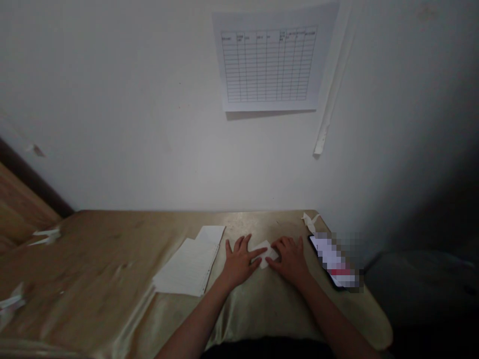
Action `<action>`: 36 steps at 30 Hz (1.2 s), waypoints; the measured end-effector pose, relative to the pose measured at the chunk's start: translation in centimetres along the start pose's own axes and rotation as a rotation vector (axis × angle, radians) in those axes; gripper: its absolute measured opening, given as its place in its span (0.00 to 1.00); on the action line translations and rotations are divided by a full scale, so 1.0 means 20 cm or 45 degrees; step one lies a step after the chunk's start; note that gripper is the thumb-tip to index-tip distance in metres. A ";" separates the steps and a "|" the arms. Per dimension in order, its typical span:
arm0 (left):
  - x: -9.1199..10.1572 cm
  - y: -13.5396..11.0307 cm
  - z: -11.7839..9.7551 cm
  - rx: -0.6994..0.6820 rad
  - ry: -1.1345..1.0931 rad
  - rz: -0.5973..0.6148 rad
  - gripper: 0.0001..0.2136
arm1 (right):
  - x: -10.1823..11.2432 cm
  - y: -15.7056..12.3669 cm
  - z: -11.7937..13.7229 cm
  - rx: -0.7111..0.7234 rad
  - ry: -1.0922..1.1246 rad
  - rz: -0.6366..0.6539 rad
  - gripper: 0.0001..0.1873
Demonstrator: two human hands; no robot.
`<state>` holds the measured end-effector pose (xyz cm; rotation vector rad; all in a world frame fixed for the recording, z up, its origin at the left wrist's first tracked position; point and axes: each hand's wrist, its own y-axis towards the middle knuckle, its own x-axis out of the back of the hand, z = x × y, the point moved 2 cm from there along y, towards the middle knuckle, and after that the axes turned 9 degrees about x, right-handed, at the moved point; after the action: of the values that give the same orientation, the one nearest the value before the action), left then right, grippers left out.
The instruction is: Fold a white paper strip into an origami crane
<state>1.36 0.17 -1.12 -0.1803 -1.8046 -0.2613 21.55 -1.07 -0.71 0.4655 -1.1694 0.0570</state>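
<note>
A small white piece of folded paper (265, 252) lies flat on the tan table (112, 259). My left hand (239, 262) rests palm down on its left side, with fingers spread and the index finger lying across the paper. My right hand (290, 257) presses on the paper's right side with its fingertips. Both hands hold the paper down against the tabletop; neither lifts it.
A stack of lined white sheets (190, 264) lies left of my hands. A phone (333, 262) with a lit screen sits at the right edge. Paper scraps lie at the far right corner (310, 219) and the left (47, 235). A printed table sheet (269, 65) hangs on the wall.
</note>
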 end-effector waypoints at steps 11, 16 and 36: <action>0.02 0.00 -0.02 0.013 -0.004 0.026 0.18 | 0.00 0.05 -0.01 -0.084 -0.044 -0.034 0.09; 0.02 0.00 -0.01 0.006 0.009 0.007 0.19 | -0.02 0.08 -0.03 -0.129 -0.090 -0.042 0.08; 0.02 -0.02 -0.03 0.004 -0.005 -0.080 0.19 | -0.04 0.06 -0.05 -0.184 -0.012 -0.062 0.09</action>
<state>1.67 -0.32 -0.67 -0.1218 -1.8165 -0.3025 21.73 0.47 -1.41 0.3668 -1.1622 -0.0712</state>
